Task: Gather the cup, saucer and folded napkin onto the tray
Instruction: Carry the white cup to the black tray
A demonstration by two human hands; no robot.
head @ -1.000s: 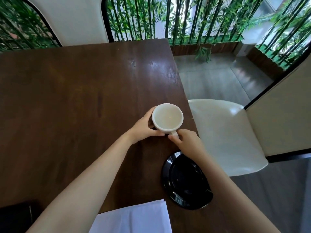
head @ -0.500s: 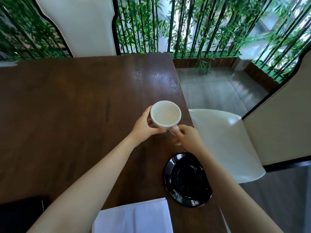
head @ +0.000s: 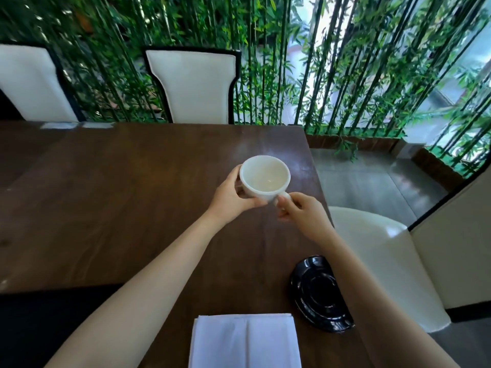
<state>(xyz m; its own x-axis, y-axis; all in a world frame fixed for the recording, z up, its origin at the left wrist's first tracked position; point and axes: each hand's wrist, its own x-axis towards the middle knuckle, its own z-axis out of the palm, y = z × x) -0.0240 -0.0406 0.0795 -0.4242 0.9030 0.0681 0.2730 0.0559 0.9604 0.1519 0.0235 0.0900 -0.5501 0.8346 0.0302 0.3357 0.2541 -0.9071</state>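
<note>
An empty white cup (head: 264, 177) is held above the dark wooden table (head: 111, 197). My left hand (head: 233, 197) wraps its left side and base. My right hand (head: 303, 212) pinches its handle from the right. A glossy black saucer (head: 317, 293) lies on the table near the right edge, partly behind my right forearm. A folded white napkin (head: 245, 341) lies at the near edge, in front of me. A dark flat surface (head: 47, 322) at the lower left may be the tray; I cannot tell.
Two white chairs with black trim (head: 194, 86) (head: 29, 83) stand at the table's far side. Another white chair seat (head: 382, 251) sits right of the table. Bamboo stalks (head: 332, 62) fill the background, with grey floor (head: 369, 179) beyond the right edge.
The cup has risen off the table in both hands and sits farther from the saucer. The camera has tilted up, showing the far chairs and more napkin.
</note>
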